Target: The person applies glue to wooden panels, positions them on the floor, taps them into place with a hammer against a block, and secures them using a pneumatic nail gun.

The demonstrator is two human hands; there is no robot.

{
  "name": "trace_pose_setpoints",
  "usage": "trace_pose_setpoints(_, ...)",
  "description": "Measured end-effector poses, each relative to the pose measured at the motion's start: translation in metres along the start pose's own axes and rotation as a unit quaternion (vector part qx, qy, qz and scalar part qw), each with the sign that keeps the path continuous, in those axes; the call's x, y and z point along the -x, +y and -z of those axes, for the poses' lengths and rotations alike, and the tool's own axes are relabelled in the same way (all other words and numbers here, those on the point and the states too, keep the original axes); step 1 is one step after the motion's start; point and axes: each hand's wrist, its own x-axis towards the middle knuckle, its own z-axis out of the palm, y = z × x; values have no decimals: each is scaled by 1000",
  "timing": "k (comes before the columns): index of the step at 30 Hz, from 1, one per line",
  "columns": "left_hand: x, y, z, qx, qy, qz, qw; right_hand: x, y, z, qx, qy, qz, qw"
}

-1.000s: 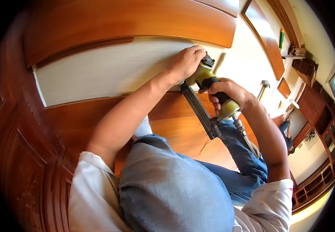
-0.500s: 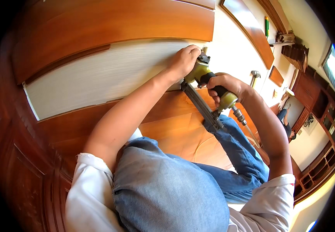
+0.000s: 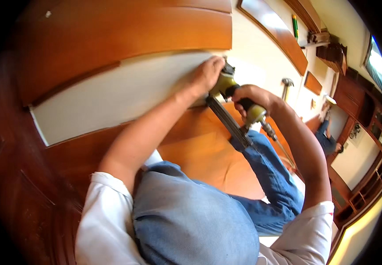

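Note:
My right hand [image 3: 253,98] is wrapped round the black grip of a yellow-green nail gun [image 3: 256,114]. The gun's long dark magazine [image 3: 229,122] slants down toward my bent knee in blue jeans, and an air hose is joined at the end of the grip. Right beside the gun's head, my left hand [image 3: 207,74] lies with its fingers curled and close together. What is under those fingers is hidden. Both hands are over the edge of a pale strip of bare floor [image 3: 124,90] between the brown wooden planks [image 3: 133,28].
A narrow dark strip of wood [image 3: 78,81] lies along the far planks' edge. To the right are a hammer [image 3: 286,87], a loose long plank [image 3: 277,37], a short board piece [image 3: 313,83], a green tube [image 3: 295,26] and stacked planks [image 3: 332,57]. Another person [image 3: 327,137] is farther off, near shelving.
The view has shifted slightly, so the planks and hammer sit a little to the left. Both hands stay at the nail gun in nearly the same pose. The other person's posture has changed a bit.

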Motion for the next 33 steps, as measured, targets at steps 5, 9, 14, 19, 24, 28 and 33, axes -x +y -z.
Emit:
trace_pose_setpoints(5, 36, 50, 22, -156, -16, -7, 988, 47, 27, -25, 92, 50, 218, 970)
trace_pose_setpoints(9, 60, 94, 96, -457, 6, -242, 856, 93, 84, -5, 121, 131, 237, 955)
trace_pose_setpoints(14, 51, 169, 192, -692, -5, -194, 695, 93, 192, 42, 57, 209, 287, 933)
trace_pose_setpoints(19, 29, 180, 232, -773, -88, -72, 624, 38, 286, 64, 105, 374, 342, 856)
trace_pose_setpoints(24, 27, 189, 245, -742, -107, -60, 659, -39, 363, 84, 126, 511, 401, 750)
trace_pose_setpoints(28, 50, 191, 235, -726, -89, -66, 679, -61, 415, 67, 76, 582, 351, 730)
trace_pose_setpoints(33, 98, 194, 215, -693, -98, -66, 711, -84, 481, 38, 8, 620, 306, 722)
